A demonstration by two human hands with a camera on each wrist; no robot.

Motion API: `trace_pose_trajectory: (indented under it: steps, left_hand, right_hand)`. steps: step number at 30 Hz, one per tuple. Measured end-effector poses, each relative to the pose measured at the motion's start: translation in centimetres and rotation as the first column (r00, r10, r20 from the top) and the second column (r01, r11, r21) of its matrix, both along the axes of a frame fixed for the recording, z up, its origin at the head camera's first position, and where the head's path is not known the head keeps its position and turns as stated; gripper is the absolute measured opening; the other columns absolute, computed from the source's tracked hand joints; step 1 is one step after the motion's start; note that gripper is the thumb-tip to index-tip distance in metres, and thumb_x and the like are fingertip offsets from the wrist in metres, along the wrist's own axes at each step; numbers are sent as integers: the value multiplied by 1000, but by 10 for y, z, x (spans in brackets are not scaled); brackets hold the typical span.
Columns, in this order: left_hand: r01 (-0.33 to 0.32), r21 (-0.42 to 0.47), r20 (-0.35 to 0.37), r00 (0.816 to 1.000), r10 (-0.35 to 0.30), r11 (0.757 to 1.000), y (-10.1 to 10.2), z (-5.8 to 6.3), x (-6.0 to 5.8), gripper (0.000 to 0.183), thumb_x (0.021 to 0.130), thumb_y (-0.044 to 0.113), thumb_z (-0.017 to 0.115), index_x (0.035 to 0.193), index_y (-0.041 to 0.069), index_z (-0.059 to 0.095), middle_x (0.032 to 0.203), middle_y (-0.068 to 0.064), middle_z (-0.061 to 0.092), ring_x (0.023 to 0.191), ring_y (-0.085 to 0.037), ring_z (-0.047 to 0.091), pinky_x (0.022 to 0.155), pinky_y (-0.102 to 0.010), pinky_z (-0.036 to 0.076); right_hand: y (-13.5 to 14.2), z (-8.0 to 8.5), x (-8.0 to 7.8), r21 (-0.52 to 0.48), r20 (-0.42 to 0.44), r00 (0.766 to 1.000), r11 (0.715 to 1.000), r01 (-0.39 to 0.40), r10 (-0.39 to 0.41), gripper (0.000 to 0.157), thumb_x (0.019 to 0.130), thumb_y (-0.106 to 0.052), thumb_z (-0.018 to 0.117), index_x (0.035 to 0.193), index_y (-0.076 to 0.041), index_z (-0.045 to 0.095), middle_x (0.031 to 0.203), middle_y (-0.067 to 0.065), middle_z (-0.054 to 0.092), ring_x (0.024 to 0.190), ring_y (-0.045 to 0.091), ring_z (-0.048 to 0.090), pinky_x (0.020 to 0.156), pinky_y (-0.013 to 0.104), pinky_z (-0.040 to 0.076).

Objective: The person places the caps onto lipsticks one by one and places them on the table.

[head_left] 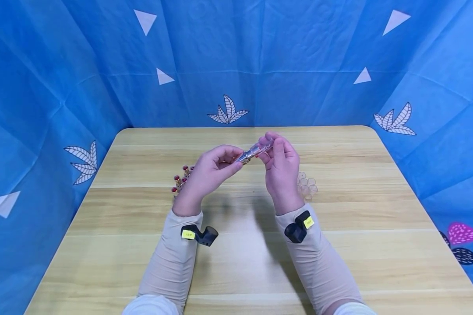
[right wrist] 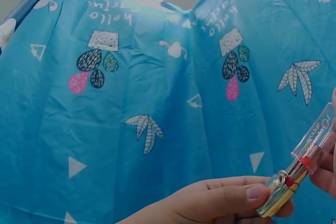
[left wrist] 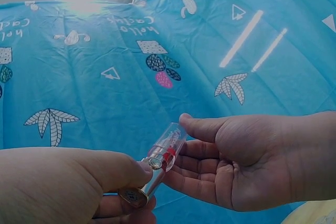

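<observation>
My left hand (head_left: 212,170) grips the gold tube of a lipstick (left wrist: 152,184) between thumb and fingers, raised above the table. From the other side, my right hand (head_left: 281,168) pinches a clear printed cap (left wrist: 172,136) by its far end. In the right wrist view, the cap sits in line with the tube, partly over the red lipstick tip (right wrist: 305,161); whether it is fully seated I cannot tell. A round clear stone shows on the tube's side. The right hand is mostly cut off in that view.
Several uncapped red lipsticks (head_left: 177,180) stand on the table left of my left forearm, partly hidden by the hand. Several clear caps (head_left: 305,190) are grouped right of my right wrist. A blue patterned cloth (head_left: 260,52) hangs around the wooden table (head_left: 236,271).
</observation>
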State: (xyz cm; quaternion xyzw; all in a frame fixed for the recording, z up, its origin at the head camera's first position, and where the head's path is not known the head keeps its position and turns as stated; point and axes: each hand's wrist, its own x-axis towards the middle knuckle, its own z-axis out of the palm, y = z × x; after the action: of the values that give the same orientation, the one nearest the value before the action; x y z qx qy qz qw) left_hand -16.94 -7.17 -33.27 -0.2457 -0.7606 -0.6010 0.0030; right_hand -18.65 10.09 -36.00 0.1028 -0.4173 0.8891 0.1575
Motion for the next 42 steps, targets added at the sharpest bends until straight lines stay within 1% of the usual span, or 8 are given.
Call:
trace_pose_trajectory:
  steps: [10,15,22,30,36,42]
  left_hand:
    - [0,20,4,1000,0,1000,1,0,0,23,83,10,62,106,7,60,92,-5,60,81,-21,57,70,-31,51]
    - [-2,16,-3,1000,2,1000,1,0,0,23,83,11,62,106,6,60,91,-4,60,80,-21,57,69,-32,51]
    - [-13,8,18,1000,13,1000,1,2,1,24,83,13,62,107,8,60,91,-3,61,82,-21,57,71,-31,50]
    - [-13,14,37,999,12,1000,2,4,3,25,83,12,62,107,8,60,90,-6,61,81,-22,56,70,-32,50]
    - [-6,29,33,999,5,1000,2,5,4,25,82,10,63,107,6,59,90,-7,61,80,-24,56,69,-32,50]
    - [-7,28,28,1000,6,1000,2,7,4,25,82,11,63,106,6,60,90,-6,61,79,-23,57,68,-32,50]
  right_hand:
    - [-3,-1,0,-4,-11,1000,1000,-22,22,31,89,-22,51,104,3,59,96,17,59,88,24,59,74,31,51]
    - [-4,-2,1,12,-3,1000,1000,-17,17,31,89,-22,52,105,3,59,97,17,58,89,24,59,76,32,50]
    - [-5,-2,2,13,0,1000,1000,-22,22,32,88,-24,53,105,3,59,98,17,58,90,24,59,78,34,49]
    - [-6,-2,2,17,-4,1000,1000,-24,24,33,88,-24,53,105,3,59,97,17,59,89,22,60,79,34,49]
    - [-7,0,3,9,10,999,999,-35,35,32,88,-24,53,105,3,59,97,16,59,88,22,60,78,34,49]
    - [-7,0,4,11,11,999,999,-38,38,32,88,-24,53,106,3,59,97,16,58,88,22,60,77,33,49]
